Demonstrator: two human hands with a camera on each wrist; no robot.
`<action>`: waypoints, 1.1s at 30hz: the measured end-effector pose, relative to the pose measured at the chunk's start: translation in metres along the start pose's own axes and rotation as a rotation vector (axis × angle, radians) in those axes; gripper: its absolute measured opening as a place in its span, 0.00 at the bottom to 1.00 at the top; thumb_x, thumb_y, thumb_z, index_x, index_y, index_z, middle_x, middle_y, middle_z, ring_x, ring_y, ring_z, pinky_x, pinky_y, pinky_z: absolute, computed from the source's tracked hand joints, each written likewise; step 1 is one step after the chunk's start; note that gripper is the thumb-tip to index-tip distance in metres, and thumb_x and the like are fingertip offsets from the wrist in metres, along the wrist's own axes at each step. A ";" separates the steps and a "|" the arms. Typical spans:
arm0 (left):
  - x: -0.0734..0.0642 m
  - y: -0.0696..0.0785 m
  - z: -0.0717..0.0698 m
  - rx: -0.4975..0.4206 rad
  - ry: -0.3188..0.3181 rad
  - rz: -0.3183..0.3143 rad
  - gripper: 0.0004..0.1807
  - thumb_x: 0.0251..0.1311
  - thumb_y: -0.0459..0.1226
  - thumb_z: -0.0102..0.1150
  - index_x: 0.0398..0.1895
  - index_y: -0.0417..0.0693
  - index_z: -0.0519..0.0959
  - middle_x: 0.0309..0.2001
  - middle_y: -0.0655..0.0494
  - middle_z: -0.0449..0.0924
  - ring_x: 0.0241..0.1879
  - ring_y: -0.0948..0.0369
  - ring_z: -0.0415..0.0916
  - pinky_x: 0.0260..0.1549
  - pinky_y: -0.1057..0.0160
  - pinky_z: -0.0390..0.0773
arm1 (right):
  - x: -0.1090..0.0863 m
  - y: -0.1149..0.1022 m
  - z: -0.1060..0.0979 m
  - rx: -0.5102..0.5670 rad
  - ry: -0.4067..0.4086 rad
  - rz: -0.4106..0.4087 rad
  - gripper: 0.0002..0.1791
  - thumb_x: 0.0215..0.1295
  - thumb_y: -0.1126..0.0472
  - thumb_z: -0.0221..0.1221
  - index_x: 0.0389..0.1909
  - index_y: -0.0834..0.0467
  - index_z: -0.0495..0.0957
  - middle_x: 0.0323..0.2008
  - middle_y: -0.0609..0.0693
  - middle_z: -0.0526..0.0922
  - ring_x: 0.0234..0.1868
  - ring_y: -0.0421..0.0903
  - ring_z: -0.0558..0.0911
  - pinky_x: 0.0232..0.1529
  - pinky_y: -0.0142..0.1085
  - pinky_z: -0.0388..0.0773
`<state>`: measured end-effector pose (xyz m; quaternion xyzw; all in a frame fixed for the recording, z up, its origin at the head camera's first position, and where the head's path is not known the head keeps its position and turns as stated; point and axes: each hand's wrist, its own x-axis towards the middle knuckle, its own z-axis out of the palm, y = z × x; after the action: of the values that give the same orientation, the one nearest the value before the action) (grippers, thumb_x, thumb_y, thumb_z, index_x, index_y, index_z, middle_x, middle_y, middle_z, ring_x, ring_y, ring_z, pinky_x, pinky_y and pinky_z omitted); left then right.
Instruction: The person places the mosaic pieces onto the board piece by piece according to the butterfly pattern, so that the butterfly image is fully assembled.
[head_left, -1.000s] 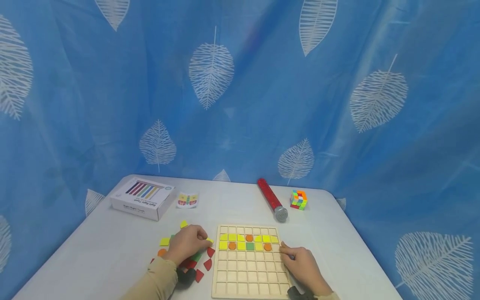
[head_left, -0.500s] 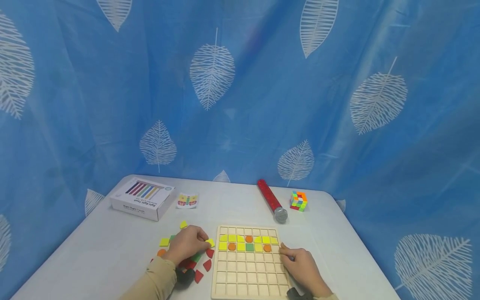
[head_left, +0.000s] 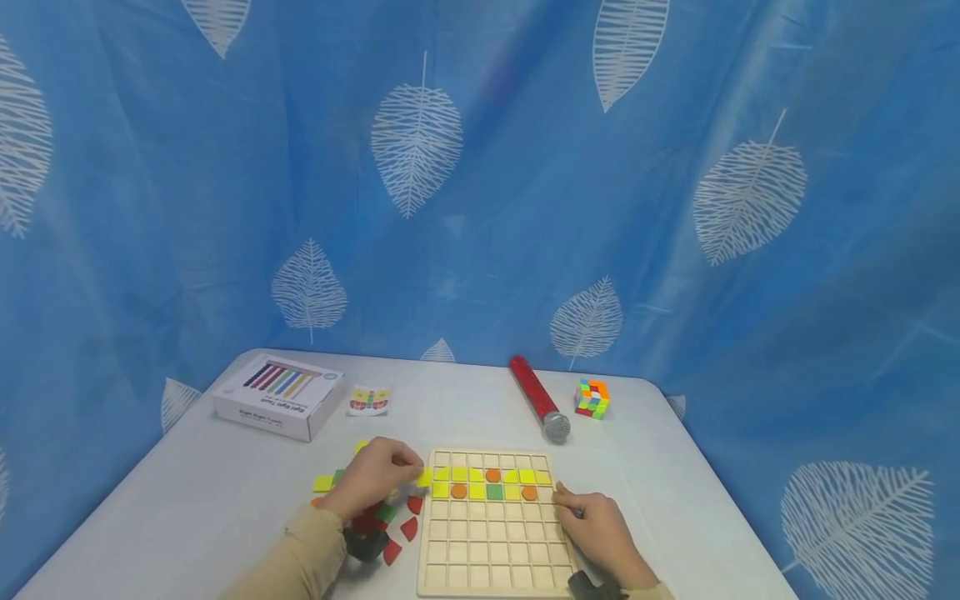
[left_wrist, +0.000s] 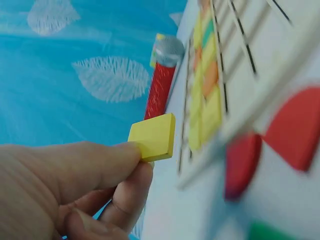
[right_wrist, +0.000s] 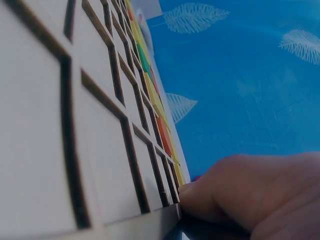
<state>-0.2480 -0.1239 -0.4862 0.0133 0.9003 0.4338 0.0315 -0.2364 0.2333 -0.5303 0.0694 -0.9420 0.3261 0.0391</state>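
My left hand [head_left: 375, 479] pinches a yellow square tile [left_wrist: 154, 137] between thumb and fingers, just off the left edge of the wooden grid board [head_left: 477, 552]. Two rows near the board's far end carry yellow pieces, orange discs [head_left: 459, 492] and a green square [head_left: 494, 492]. At the board's right edge, my right hand [head_left: 600, 533] holds the rim, its thumb against the side in the right wrist view; its other fingers are mostly hidden there. Red quarter-round pieces [head_left: 408, 528] lie between the left hand and the board. The left hand covers part of the loose pile.
A white box [head_left: 277, 396] stands at the back left, beside a small picture card [head_left: 369, 401] with a butterfly-like pattern. Farther right lie a red microphone [head_left: 536, 392] and a colourful puzzle cube [head_left: 592, 399]. Loose yellow tiles [head_left: 323, 483] sit left of the hand.
My left hand has shifted slightly toward the board with the yellow tile, which now reaches its left edge in the head view. The right hand stays at the board's edge.
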 end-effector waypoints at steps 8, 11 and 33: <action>0.014 0.033 0.024 0.001 -0.071 0.132 0.02 0.60 0.40 0.70 0.34 0.53 0.88 0.34 0.63 0.84 0.35 0.61 0.77 0.41 0.56 0.80 | 0.000 -0.001 -0.003 0.004 -0.005 0.001 0.12 0.64 0.60 0.65 0.47 0.55 0.89 0.57 0.52 0.85 0.60 0.58 0.84 0.59 0.56 0.78; 0.021 0.048 0.040 -0.003 -0.098 0.166 0.01 0.59 0.40 0.71 0.32 0.54 0.88 0.34 0.63 0.84 0.34 0.61 0.76 0.39 0.56 0.78 | 0.000 -0.001 -0.004 0.007 -0.001 -0.011 0.12 0.64 0.60 0.65 0.47 0.55 0.89 0.57 0.52 0.85 0.60 0.58 0.84 0.59 0.55 0.78; 0.045 0.105 0.140 0.120 -0.102 0.233 0.08 0.58 0.36 0.69 0.22 0.55 0.86 0.19 0.67 0.78 0.23 0.65 0.72 0.23 0.62 0.71 | 0.002 0.010 -0.007 0.036 0.004 -0.099 0.11 0.61 0.65 0.65 0.43 0.61 0.89 0.53 0.55 0.87 0.15 0.37 0.65 0.17 0.31 0.67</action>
<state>-0.2841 0.0530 -0.4931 0.1418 0.9143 0.3786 0.0256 -0.2401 0.2453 -0.5302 0.1158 -0.9313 0.3409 0.0558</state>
